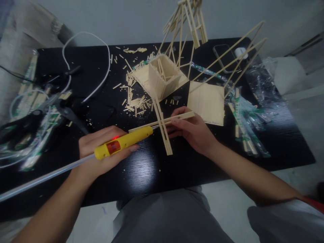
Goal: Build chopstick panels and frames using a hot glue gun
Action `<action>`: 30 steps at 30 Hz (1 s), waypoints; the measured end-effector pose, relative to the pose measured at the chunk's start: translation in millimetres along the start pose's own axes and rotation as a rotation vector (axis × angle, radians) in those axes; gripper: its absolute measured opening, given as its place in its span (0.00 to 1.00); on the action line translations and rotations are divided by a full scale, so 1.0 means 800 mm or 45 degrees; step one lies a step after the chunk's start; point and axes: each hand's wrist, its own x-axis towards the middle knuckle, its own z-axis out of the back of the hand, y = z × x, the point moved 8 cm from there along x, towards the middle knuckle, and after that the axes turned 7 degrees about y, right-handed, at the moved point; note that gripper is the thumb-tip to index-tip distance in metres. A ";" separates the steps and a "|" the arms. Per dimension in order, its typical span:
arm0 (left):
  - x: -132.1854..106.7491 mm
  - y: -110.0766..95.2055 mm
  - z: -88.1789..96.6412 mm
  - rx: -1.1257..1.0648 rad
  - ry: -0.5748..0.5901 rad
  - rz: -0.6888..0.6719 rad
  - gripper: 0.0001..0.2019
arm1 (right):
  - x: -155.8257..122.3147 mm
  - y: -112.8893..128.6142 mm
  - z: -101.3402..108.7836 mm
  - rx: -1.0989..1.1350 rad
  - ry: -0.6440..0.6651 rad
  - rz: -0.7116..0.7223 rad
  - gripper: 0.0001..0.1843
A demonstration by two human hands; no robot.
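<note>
My left hand is wrapped round a yellow hot glue gun with a red light glowing on it. A clear glue stick sticks out of its back end toward the lower left. The gun's nozzle tip meets the place where thin wooden sticks cross. My right hand pinches the crosswise wooden sticks between thumb and fingers, close to that crossing. The long pair of sticks leans from a square wooden box made of sticks, standing on a flat stick base.
A stick tower rises at the back. Right of the box lies a square stick panel with long sticks jutting up. Cut stick pieces, wrapped stick packs, scissors, a white cable and a phone lie on the black table.
</note>
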 end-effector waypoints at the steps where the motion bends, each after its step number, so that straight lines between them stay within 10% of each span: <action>1: 0.000 0.000 0.000 0.001 -0.004 0.004 0.08 | 0.000 0.000 0.000 0.002 0.002 0.002 0.17; 30: -0.011 0.002 -0.007 -0.094 -0.100 0.122 0.06 | 0.000 -0.016 -0.014 0.056 0.169 -0.150 0.15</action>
